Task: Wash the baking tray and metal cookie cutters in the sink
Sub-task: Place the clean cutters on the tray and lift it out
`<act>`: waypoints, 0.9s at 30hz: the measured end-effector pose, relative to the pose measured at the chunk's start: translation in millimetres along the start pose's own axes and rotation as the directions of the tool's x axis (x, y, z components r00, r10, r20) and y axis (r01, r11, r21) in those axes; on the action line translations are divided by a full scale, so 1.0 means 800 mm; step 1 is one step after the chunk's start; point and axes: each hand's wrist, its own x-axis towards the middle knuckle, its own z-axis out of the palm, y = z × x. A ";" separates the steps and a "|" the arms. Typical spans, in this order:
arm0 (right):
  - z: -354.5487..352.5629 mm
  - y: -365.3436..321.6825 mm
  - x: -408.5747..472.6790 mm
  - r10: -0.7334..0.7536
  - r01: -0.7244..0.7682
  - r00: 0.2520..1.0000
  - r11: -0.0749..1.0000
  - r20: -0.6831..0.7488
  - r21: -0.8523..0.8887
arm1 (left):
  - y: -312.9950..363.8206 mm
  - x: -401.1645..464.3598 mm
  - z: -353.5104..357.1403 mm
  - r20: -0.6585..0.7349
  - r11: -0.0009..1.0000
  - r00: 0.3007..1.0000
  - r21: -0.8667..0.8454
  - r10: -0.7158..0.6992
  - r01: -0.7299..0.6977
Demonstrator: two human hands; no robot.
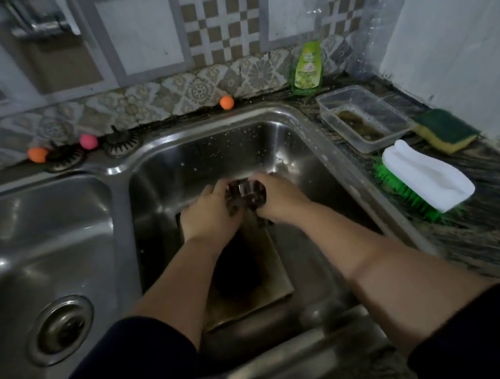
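Over the steel sink (305,135), left hand (210,214) and right hand (279,198) each grip the ridged metal cookie cutter (247,197)

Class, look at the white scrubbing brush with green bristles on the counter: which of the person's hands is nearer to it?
Right. The right hand holds the metal cookie cutter over the sink, on the side toward the scrubbing brush. The left hand holds the cutter's far side, farther from it.

- Right sink basin (293,137), steel: holds baking tray (275,279) flat on its floor.
- Left hand (210,214) and right hand (279,198): above the tray's far end, both gripping metal cookie cutter (246,193); shape blurred, possibly fluted.
- Scrub brush (425,176), white and green: counter right of basin.
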 end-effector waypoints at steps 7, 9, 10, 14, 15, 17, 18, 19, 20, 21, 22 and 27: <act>0.073 -0.015 0.000 0.010 0.006 0.981 0.996 0.194 -0.084 | -0.049 -0.047 0.020 0.127 0.969 0.962 -0.009 -0.242 0.245; 0.083 -0.011 -0.001 0.015 0.015 0.973 0.992 0.231 -0.127 | -0.053 -0.049 0.029 0.179 0.961 0.948 -0.034 -0.263 0.273; 0.084 -0.007 -0.002 0.017 0.023 0.970 0.987 0.244 -0.157 | -0.054 -0.049 0.033 0.208 0.956 0.940 -0.055 -0.270 0.287; 0.082 0.009 -0.004 -0.009 0.063 0.963 0.979 0.270 -0.193 | -0.055 -0.051 0.036 0.291 0.933 0.900 -0.059 -0.323 0.354; 0.080 0.013 -0.004 -0.011 0.067 0.958 0.980 0.286 -0.187 | -0.058 -0.051 0.037 0.288 0.919 0.892 -0.086 -0.347 0.385; 0.077 0.022 -0.001 0.001 0.056 0.943 0.986 0.334 -0.160 | -0.061 -0.051 0.038 0.300 0.861 0.863 -0.188 -0.408 0.472; 0.074 0.025 -0.001 0.008 0.048 0.935 0.988 0.354 -0.148 | -0.063 -0.050 0.040 0.305 0.828 0.843 -0.218 -0.444 0.516; 0.072 0.029 -0.002 0.013 0.041 0.932 0.989 0.363 -0.141 | -0.066 -0.049 0.043 0.318 0.799 0.819 -0.232 -0.477 0.556; 0.071 0.032 -0.003 0.016 0.037 0.932 0.989 0.361 -0.140 | -0.070 -0.048 0.049 0.350 0.774 0.797 -0.244 -0.492 0.584; 0.072 0.034 -0.004 0.021 0.036 0.936 0.987 0.351 -0.154 | -0.070 -0.049 0.052 0.389 0.760 0.786 -0.262 -0.480 0.595; 0.075 0.037 -0.004 0.033 0.033 0.937 0.983 0.347 -0.182 | -0.071 -0.048 0.057 0.429 0.751 0.782 -0.289 -0.453 0.594; 0.088 0.044 -0.004 0.115 -0.092 0.939 0.992 0.324 -0.085 | -0.061 -0.050 0.076 0.482 0.698 0.777 -0.386 -0.405 0.603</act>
